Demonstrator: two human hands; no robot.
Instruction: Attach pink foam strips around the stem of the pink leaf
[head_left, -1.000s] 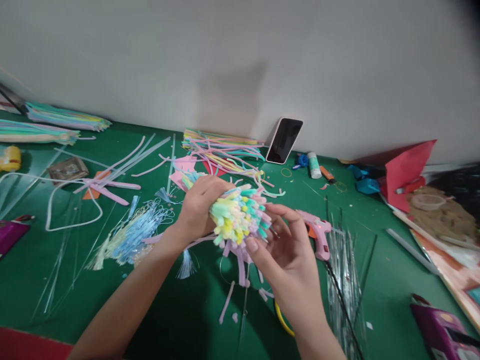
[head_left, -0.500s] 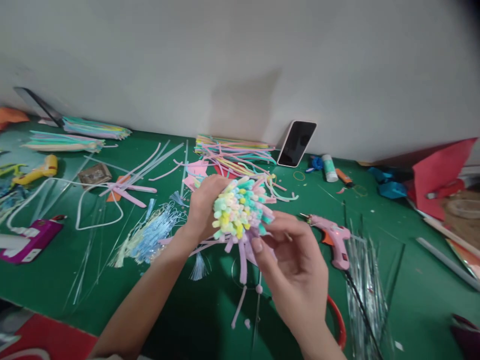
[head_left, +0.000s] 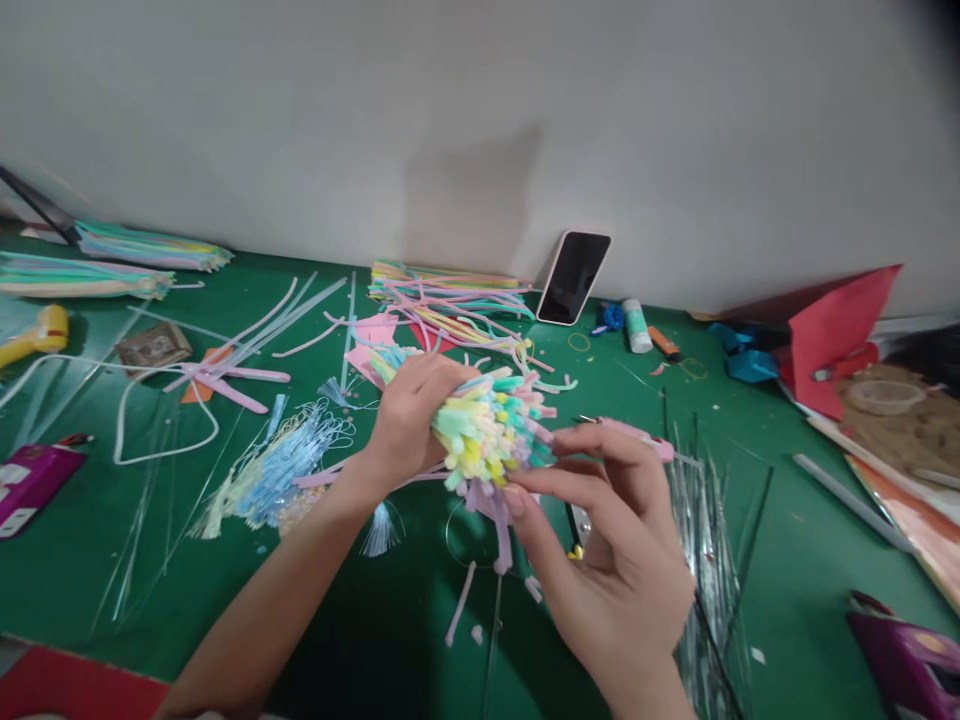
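Observation:
My left hand is wrapped round a thick bundle of pastel pipe-cleaner pieces, held above the green table with the cut ends pointing right. My right hand is at those ends, thumb and fingers touching the tips of the bundle. Lilac pieces droop below the bundle. A pink glue gun lies just behind my right fingers, partly hidden by them.
Green table strewn with loose pipe cleaners, pale blue tassels, silver wires, a phone leaning on the wall, a glue stick, red paper, purple boxes left and right, a yellow glue gun.
The view shifted slightly. The bundle tilted so its ends point more to the right, and my right hand moved from beneath the ends up to their tips.

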